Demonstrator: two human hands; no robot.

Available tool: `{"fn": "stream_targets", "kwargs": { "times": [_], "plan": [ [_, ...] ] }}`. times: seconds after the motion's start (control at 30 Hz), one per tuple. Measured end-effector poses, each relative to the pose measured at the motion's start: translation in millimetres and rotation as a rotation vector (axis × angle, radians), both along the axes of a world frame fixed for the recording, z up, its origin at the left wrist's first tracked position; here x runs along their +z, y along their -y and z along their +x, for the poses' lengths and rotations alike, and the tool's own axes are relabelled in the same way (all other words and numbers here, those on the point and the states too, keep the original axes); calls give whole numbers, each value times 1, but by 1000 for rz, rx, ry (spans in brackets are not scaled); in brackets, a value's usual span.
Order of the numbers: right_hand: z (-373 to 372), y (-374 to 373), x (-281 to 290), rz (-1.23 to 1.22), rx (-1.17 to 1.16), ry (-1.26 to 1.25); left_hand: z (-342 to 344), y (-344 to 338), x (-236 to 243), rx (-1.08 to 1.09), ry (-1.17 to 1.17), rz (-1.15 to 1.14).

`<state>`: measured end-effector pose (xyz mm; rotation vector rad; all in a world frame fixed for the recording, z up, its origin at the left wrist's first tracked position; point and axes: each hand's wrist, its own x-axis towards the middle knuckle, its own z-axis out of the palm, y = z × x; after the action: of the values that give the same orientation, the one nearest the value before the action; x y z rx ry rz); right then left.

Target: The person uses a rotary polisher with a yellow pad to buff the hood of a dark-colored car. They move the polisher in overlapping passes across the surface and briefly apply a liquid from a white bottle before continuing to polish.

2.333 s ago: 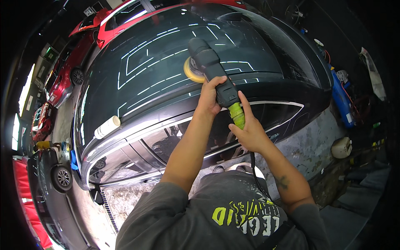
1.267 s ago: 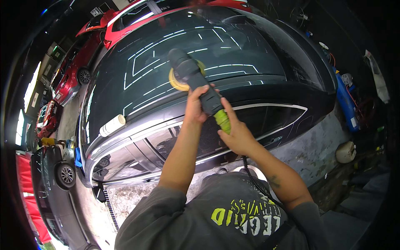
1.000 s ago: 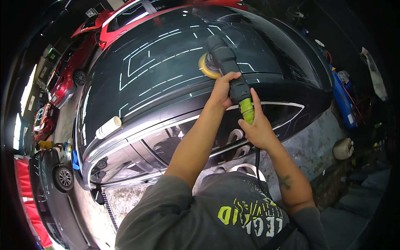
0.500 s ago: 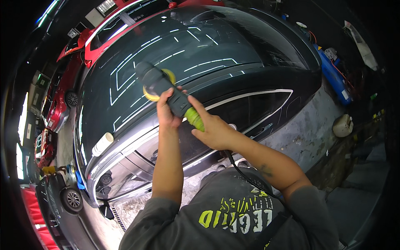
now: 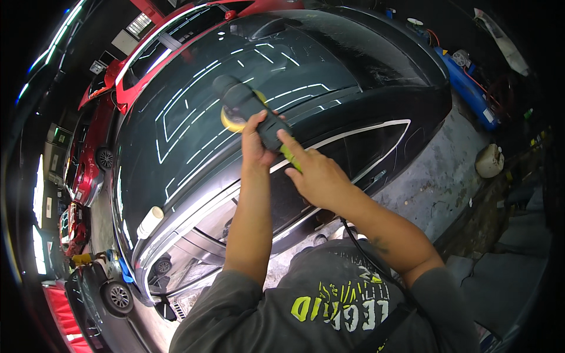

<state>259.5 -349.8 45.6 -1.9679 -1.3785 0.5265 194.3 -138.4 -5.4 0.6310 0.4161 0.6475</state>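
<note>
A black polishing machine (image 5: 241, 97) with a yellow round pad (image 5: 232, 120) rests on the glossy dark roof (image 5: 312, 70) of a car, on its near half. My left hand (image 5: 257, 138) is closed round the middle of the machine's body, thumb on top. My right hand (image 5: 312, 176) grips the green-wrapped rear handle, index finger reaching along the body; a black cord runs down from it. A white cylindrical container (image 5: 150, 222) lies at the roof's near left edge. The machine's head is slightly blurred.
Red cars (image 5: 88, 165) stand at the left and beyond the roof, a dark car (image 5: 100, 312) at lower left. At the right are a blue tank-shaped machine (image 5: 468, 94), a pale jerrycan (image 5: 489, 160) on the floor and some dark grey material (image 5: 500, 282). The car's side windows are just below my hands.
The polisher swung right, then left, over the roof with both hands on it. Since half a second ago it has moved up and to the right. The view has shifted somewhat.
</note>
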Motion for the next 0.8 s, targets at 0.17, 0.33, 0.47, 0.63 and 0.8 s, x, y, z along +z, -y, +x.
{"fn": "stream_targets", "kwargs": {
  "times": [0.17, 0.33, 0.47, 0.63, 0.8],
  "plan": [
    [60, 9, 12, -8, -132, -41, 95, 0, -9, -73, 21, 22],
    [112, -12, 10, 75, -211, 14, 167, -21, -4, -135, 5, 29],
    [138, -39, 13, 26, -154, 45, 175, -38, 17, -139, -76, 6],
    [124, -61, 20, 5, -52, 78, 143, -55, 22, -14, -34, 22],
    [76, -88, 24, -31, 101, 101, 61, -85, 12, 92, 26, 11]
  ]
}}
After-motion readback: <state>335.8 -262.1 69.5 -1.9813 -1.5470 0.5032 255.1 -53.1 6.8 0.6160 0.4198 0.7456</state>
